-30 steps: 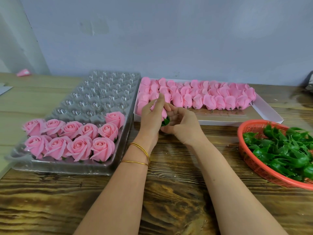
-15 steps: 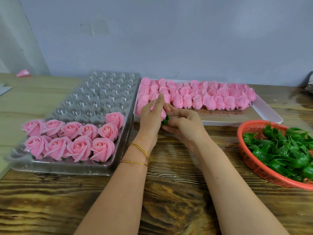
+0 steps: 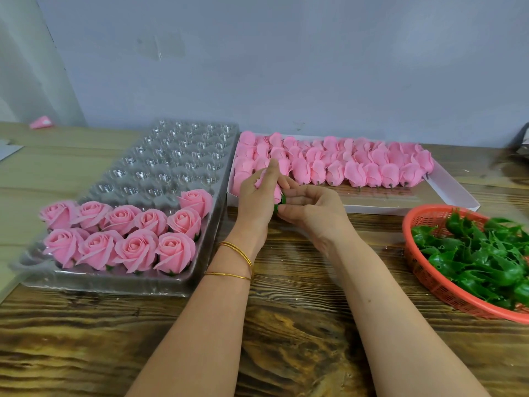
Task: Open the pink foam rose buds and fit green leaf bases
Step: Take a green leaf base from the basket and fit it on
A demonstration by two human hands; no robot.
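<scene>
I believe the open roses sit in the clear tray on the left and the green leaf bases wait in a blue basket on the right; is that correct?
Not quite: in the head view the basket is orange-red, not blue. The open roses sit in the clear tray on the left, the green leaf bases in that basket on the right.

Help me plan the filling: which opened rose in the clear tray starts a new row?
The rose farthest back, by the right wall of the clear tray: it stands alone, while the other nine sit in the two nearer rows.
</scene>
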